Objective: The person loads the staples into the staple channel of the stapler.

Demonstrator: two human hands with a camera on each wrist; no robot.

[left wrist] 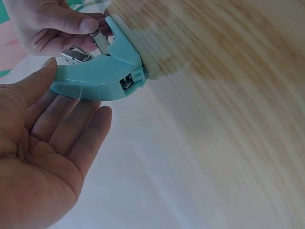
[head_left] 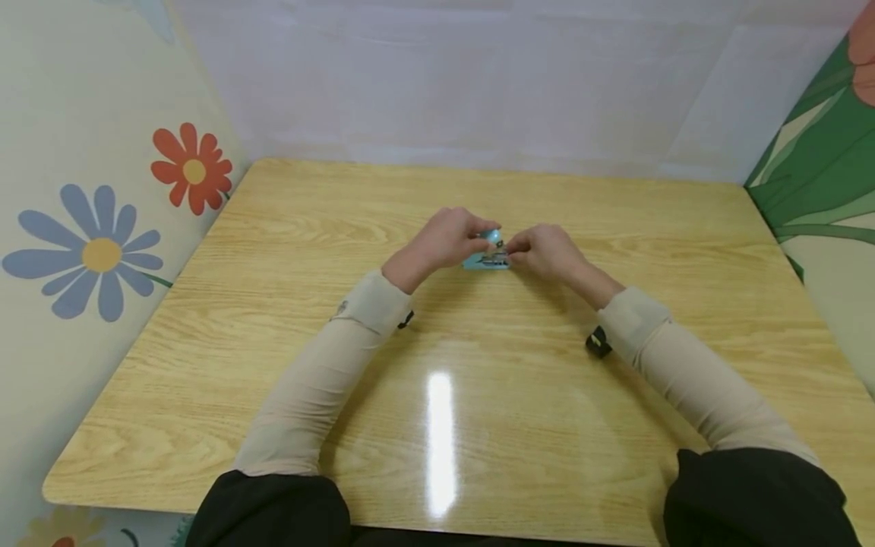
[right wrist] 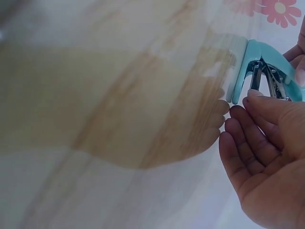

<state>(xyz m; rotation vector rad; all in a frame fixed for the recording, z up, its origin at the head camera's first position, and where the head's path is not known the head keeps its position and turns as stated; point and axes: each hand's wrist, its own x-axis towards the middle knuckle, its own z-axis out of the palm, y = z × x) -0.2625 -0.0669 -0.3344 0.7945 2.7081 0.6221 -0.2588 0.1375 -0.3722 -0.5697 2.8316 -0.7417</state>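
A teal stapler (head_left: pixel 478 265) stands on the table with its top arm tilted up from its base, so its metal parts show. My left hand (head_left: pixel 447 237) holds the raised top arm, thumb on one side and fingers on the other, in the left wrist view. From the opposite side, my right hand (head_left: pixel 547 249) pinches the metal staple channel (right wrist: pixel 256 75) above the base, the thumb pressing on its end. A second metal strip (left wrist: pixel 78 55) sticks out under the raised arm. The right fingertips are partly hidden behind the channel in the left wrist view.
The wood-grain table (head_left: pixel 519 433) reaches from the person's body to a white sheet (head_left: pixel 465 83) at the back. Flower-painted panels (head_left: pixel 48 365) border both sides. A dark strap piece (head_left: pixel 598 343) hangs below the right sleeve cuff.
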